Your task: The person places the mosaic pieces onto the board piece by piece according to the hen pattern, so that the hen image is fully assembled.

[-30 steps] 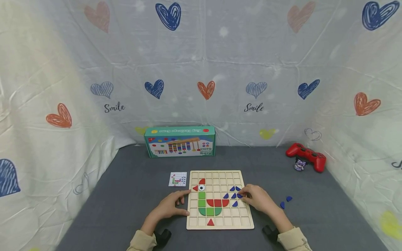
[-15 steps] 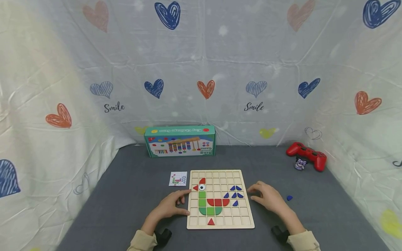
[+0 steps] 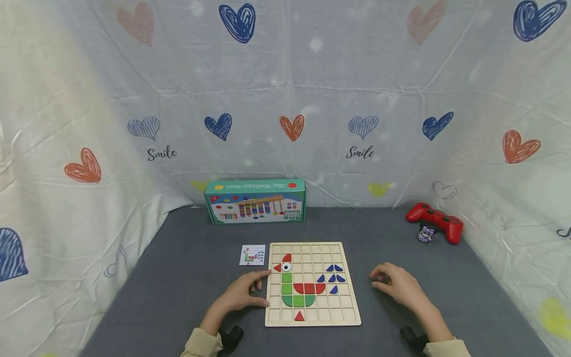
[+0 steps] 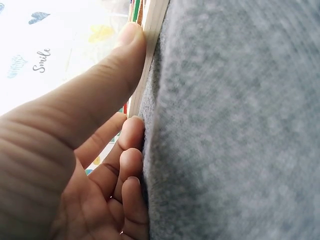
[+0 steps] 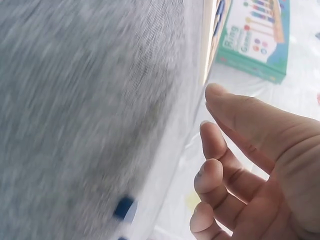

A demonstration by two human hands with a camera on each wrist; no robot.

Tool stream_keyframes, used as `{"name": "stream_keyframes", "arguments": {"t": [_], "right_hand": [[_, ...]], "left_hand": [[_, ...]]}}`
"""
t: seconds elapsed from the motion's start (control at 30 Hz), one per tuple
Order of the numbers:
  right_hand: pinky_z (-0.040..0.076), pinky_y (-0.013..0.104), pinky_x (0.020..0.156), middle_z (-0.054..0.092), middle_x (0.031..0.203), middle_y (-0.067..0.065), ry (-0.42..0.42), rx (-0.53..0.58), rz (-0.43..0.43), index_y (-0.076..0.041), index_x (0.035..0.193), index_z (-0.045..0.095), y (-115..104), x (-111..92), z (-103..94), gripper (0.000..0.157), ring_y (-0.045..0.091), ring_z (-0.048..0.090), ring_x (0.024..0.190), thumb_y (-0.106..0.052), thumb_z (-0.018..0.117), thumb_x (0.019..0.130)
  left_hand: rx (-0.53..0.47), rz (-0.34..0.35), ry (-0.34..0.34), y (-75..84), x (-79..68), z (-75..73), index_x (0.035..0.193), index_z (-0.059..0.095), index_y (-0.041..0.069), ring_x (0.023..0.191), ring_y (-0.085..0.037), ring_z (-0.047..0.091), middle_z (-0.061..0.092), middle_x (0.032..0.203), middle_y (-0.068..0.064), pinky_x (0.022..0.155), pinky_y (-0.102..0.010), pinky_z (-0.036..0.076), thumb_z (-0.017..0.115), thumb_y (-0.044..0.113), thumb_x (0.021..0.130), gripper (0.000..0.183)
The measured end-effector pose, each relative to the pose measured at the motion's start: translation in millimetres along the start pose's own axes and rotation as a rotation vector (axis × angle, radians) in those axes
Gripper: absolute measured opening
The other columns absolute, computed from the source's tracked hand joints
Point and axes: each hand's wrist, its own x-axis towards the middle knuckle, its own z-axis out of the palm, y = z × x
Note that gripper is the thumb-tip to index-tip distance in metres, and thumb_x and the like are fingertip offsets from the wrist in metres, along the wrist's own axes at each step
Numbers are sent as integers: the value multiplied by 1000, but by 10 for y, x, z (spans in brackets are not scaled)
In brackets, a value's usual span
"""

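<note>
A square wooden grid board (image 3: 330, 315) lies on the table with flat coloured pieces set in its cells. A white round piece with a black dot (image 3: 286, 267), green squares (image 3: 287, 277), red pieces (image 3: 309, 288) and several small blue pieces (image 3: 332, 278) form a bird-like picture. My left hand (image 3: 241, 291) rests at the board's left edge, its thumb and index finger spread apart and touching it. Right of the board, apart from it, my right hand (image 3: 399, 285) hovers with loosely bent fingers and holds nothing. A loose blue piece (image 5: 124, 207) shows blurred on the cloth in the right wrist view.
A small pattern card (image 3: 252, 255) lies at the board's upper left. Behind stands a green game box (image 3: 256, 206). At the back right is a red game controller (image 3: 434, 221) with a small purple figure (image 3: 426, 234) beside it. A heart-printed curtain surrounds the grey table.
My right hand has let go of a blue piece on the board and moved right, off the board. It now covers the loose blue pieces in the head view. The left hand stays put.
</note>
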Motion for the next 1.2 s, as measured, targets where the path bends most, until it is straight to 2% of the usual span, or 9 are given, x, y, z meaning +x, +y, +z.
{"name": "stream_keyframes", "arguments": {"t": [0.53,0.77,1.2], "right_hand": [[32,25,51,51,72,-9,-7,-7,103,-21,83,65,251,-235,-201,13,0,39,56,-22,75,75],[32,27,50,52,72,-8,-45,-8,186,-23,82,64,342,-311,-262,12,3,40,53,-25,74,76],[33,30,53,54,74,-6,-116,-37,258,-18,85,64,455,-371,-353,21,9,45,61,-37,72,78]], "left_hand": [[2,-1,6,15,2,0,134,49,13,69,-7,39,47,85,4,63,-22,33,79,42,70,76],[-1,0,8,23,1,-3,134,49,12,69,-8,39,48,85,3,62,-23,32,79,40,69,77],[-19,-4,3,2,-2,0,135,49,12,69,-8,38,47,85,4,62,-23,33,79,41,70,77]]}}
